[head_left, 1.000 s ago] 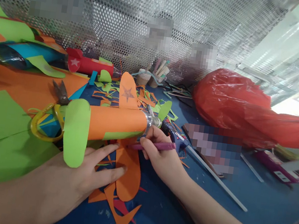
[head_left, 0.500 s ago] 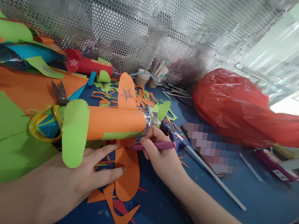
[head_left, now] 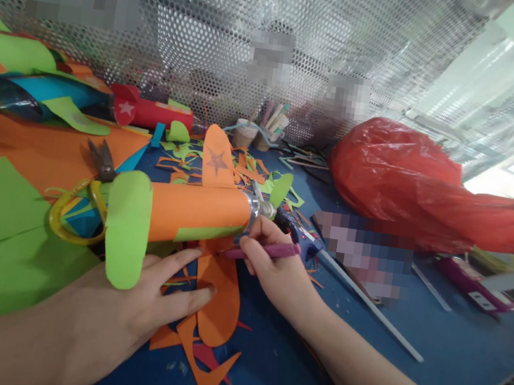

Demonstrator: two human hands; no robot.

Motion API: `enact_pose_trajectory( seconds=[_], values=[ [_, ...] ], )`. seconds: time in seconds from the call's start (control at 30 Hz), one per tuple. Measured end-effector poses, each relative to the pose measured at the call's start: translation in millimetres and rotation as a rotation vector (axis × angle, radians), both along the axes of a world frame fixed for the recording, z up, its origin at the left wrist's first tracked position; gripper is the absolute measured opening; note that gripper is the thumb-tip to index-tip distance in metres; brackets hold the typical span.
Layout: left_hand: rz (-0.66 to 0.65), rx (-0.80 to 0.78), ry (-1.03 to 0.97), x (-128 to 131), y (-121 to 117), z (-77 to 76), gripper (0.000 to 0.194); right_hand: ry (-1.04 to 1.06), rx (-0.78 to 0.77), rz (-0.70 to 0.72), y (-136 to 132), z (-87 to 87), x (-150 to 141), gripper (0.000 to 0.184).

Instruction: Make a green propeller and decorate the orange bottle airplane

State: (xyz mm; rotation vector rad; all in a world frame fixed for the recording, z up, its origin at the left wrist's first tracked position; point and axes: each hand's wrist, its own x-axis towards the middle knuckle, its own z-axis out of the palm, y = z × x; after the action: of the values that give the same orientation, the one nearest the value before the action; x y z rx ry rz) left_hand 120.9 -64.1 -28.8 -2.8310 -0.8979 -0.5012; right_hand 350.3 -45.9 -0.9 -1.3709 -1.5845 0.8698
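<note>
A plastic bottle wrapped in orange paper [head_left: 202, 207] lies sideways like a toy plane, with a green paper tail piece [head_left: 127, 231] and an orange wing bearing a drawn star [head_left: 217, 158]. Its near orange wing [head_left: 220, 302] slopes towards me. My left hand [head_left: 141, 297] rests with fingers spread, two fingertips on that near wing, and the thumb is hidden. Pinched in my right hand [head_left: 271, 258] is a purple marker [head_left: 265, 251], its tip at the wing's base under the bottle. Whether the tip touches the paper, I cannot tell.
Yellow-handled scissors [head_left: 77, 212] lie on green paper [head_left: 1, 246] to the left. A glue gun [head_left: 301, 237] with a white glue stick and a red plastic bag [head_left: 397, 180] are to the right. A purple cutter [head_left: 474, 283] lies farther right. Paper scraps [head_left: 208, 370] litter the blue table.
Almost nothing differs. My right hand and the marker have shifted very slightly; my left hand stays on the wing.
</note>
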Motion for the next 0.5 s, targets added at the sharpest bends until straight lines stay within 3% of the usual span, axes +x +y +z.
enact_pose_trajectory(
  seconds=[0.23,0.5],
  values=[
    [-0.018,0.08,0.061,2.6,0.7,1.9,0.06,0.25,-0.155,0.077,-6.3,7.0,-3.4,0.028],
    [-0.062,0.179,0.1,10.2,0.6,9.0,0.059,0.209,-0.074,0.142,-6.9,1.4,-6.2,0.022]
  ],
)
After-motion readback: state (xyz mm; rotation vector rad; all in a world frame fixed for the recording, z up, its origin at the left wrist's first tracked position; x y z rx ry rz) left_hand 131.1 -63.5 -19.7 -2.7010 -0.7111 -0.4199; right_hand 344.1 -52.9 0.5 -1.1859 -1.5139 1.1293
